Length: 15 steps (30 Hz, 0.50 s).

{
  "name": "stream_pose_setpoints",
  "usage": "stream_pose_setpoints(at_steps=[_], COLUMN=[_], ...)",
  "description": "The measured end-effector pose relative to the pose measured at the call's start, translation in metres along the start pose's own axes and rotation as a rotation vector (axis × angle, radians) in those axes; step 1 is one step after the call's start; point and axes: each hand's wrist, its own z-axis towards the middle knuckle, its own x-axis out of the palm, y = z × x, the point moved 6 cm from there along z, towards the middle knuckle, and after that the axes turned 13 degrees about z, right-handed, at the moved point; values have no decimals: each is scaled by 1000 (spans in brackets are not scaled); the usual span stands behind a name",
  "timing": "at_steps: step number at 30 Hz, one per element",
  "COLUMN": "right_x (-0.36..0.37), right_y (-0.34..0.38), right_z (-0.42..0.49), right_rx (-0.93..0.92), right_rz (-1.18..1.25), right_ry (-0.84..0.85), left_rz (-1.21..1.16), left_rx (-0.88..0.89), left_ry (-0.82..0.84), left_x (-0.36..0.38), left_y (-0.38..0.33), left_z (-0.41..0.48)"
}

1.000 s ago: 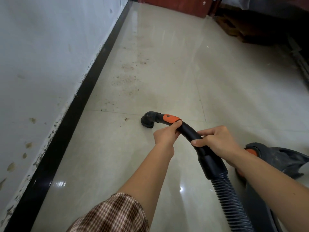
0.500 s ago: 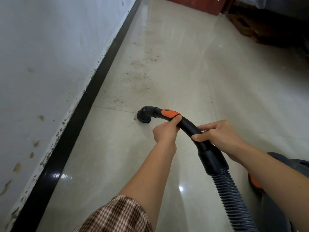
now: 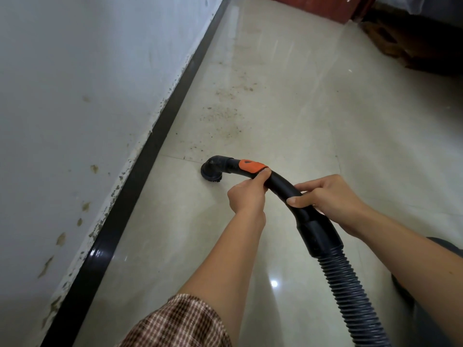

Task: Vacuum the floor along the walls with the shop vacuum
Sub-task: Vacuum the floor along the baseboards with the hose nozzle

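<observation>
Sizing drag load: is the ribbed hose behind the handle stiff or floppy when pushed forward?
Likely floppy: the ribbed hose curves away below its cuff, and its corrugations suggest flex. The curved tube that the left hand and right hand grip looks rigid, so it should steer the brush head.

Two bare hands show, the left hand (image 3: 246, 196) and the right hand (image 3: 330, 199), with one plaid sleeve (image 3: 180, 321) on the left arm. Of vacuum parts there is one curved black tube (image 3: 280, 182), one orange slider (image 3: 250, 166) on it, one round brush nozzle (image 3: 211, 169) and one ribbed hose (image 3: 350, 291). Around these are one white wall (image 3: 75, 96), one black baseboard (image 3: 140, 166), one tiled floor (image 3: 313, 121), one loose scatter of dirt specks (image 3: 225, 116) too many to count singly, and one reddish-brown cabinet front (image 3: 313, 6).
</observation>
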Motion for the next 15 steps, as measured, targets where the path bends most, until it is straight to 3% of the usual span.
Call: stream_pose_setpoints(at_steps=[15], right_x=[-1], right_y=[0], right_z=[-13], right_rx=[24], right_rz=[-89], right_ry=[8], left_rz=[-22], left_rx=[-31], left_ry=[-6], left_x=[-10], left_y=[8], left_z=[-20])
